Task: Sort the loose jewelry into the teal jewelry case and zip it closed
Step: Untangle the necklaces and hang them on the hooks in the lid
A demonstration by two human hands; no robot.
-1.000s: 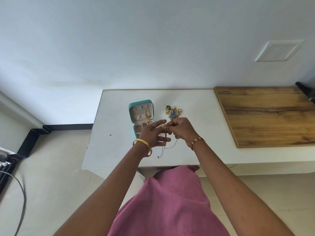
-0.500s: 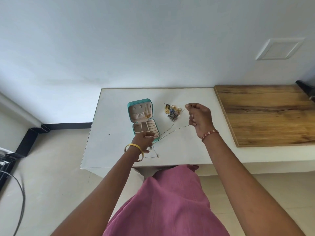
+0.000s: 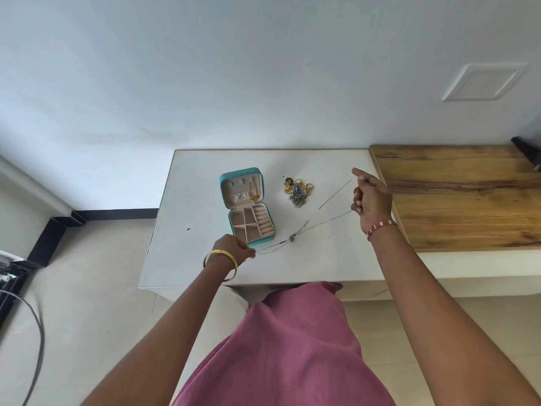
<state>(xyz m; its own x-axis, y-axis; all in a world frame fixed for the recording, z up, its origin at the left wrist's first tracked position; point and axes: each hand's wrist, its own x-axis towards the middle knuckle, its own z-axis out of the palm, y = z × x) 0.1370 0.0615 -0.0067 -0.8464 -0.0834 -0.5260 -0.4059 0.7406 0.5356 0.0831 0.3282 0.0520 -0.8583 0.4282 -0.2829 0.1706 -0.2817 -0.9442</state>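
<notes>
Both ends of the necklace [image 3: 292, 237] are pinched, left hand [image 3: 234, 248] near, right hand [image 3: 370, 197] far-right; I see my left grip nearer the teal case [image 3: 247, 205].

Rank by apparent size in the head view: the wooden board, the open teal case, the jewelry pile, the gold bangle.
1. Wooden board, far the largest.
2. Teal case.
3 and 4. Jewelry pile and gold bangle look alike; the bangle is nearer the camera, so I won't rank them.
</notes>
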